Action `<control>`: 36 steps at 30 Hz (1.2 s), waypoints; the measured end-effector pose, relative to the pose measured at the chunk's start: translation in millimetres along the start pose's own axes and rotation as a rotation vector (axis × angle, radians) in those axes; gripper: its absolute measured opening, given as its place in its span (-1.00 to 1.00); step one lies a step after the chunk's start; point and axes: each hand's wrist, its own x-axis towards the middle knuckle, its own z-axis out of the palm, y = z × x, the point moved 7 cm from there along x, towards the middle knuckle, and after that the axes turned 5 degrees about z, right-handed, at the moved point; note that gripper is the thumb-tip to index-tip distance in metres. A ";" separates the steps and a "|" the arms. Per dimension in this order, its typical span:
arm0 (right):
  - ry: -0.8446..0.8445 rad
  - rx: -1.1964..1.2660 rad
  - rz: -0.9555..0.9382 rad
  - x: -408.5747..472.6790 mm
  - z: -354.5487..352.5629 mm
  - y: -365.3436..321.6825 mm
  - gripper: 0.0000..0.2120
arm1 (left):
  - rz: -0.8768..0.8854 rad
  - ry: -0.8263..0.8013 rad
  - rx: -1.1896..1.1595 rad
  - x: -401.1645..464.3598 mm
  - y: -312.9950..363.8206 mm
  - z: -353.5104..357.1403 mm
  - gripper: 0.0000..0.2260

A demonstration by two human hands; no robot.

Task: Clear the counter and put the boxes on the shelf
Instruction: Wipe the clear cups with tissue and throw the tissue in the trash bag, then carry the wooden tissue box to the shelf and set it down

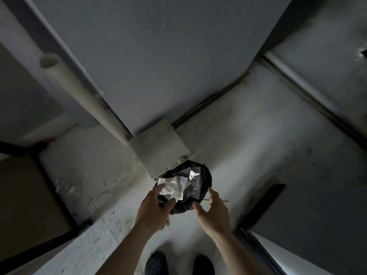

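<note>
A small bin lined with a black bag (206,175) stands on the floor against a concrete block. In it lie a white plastic wrapper (175,186) and a clear crumpled wrapper (193,175). My left hand (156,205) hovers over the bin's near left rim, fingers spread, with thumb and fingertips at the white wrapper's edge. My right hand (213,211) is just right of the bin, fingers apart and holding nothing. A brown cardboard box (25,199) sits at the left inside a black metal frame.
The concrete block (158,147) sits at the foot of a grey wall, and a pale pipe (79,92) runs down beside it. A dark door frame (262,207) stands to the right. My dark shoes (156,262) are on the dusty concrete floor below.
</note>
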 end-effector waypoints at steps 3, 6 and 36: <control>0.014 -0.089 -0.068 -43.7 -33.3 -21.0 -0.28 | 0.043 -0.009 0.073 -28.2 36.2 -23.4 -0.43; -0.005 -0.190 -0.132 -87.5 -69.5 -40.6 -0.26 | 0.128 -0.009 0.160 -57.6 83.1 -46.0 -0.44; 0.552 -0.479 -0.435 -517.6 -373.4 1.4 -0.34 | 0.907 0.111 0.959 -439.0 424.4 -66.7 -0.26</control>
